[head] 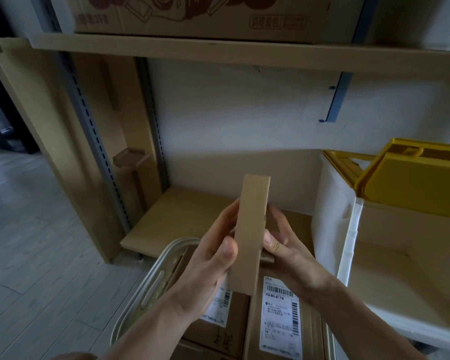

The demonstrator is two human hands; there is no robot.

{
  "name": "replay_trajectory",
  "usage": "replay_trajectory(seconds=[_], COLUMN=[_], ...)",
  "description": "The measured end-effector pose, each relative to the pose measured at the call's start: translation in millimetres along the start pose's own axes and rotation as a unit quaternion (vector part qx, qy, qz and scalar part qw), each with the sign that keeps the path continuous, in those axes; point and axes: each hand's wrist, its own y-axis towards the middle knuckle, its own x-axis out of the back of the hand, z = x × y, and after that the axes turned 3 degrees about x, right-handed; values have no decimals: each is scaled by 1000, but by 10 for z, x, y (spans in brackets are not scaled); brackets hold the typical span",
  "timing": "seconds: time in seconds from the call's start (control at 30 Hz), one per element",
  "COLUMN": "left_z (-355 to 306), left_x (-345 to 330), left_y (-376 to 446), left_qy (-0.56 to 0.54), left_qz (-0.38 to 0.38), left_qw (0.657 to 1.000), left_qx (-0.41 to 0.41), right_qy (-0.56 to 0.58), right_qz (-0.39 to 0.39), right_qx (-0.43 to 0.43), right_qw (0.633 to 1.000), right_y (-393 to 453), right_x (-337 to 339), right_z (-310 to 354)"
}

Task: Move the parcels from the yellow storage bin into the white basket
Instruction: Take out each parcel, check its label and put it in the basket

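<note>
Gripping one slim parcel (252, 229) upright w/ both hands, left hand (213, 258) & right hand (286, 253), we're above white basket (151, 279) w/ labelled parcels.

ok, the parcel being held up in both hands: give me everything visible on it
The held parcel is a slim, plain brown cardboard box, seen edge-on, with no label on the faces shown. It stands roughly upright, tilted slightly, its top end closed and square. The left hand grips its left face, thumb on the near edge; the right hand holds the right side, thumb against the box. It hangs above the white basket, over labelled parcels already lying there, touching nothing but the hands.
</note>
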Motion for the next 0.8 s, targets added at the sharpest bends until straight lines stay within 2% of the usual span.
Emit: replay_trajectory(seconds=[0.07,0.23,0.33,0.43,0.6,0.8], left_z=[-61,-119,-185,-227,-174,-101], left_x=[30,255,436,536,511,492], left_y=[-13,40,45,40,65,96], left_qy=[-11,-90,-106,-94,7,77], left_qz=[11,-54,-115,-212,-337,-369], left_qw=[1000,994,987,972,942,926], left_qx=[21,-11,-35,-46,-14,-4], right_qy=[-8,-10,-36,-89,-85,-102], right_qz=[-47,-187,-257,-314,-352,-357], right_qx=[-18,-4,38,110,182,183], right_qw=[999,982,965,939,914,910], right_y=[29,73,51,-22,-112,-134], right_x=[-5,43,58,46,42,37], right_z=[-34,-66,17,181,362,378])
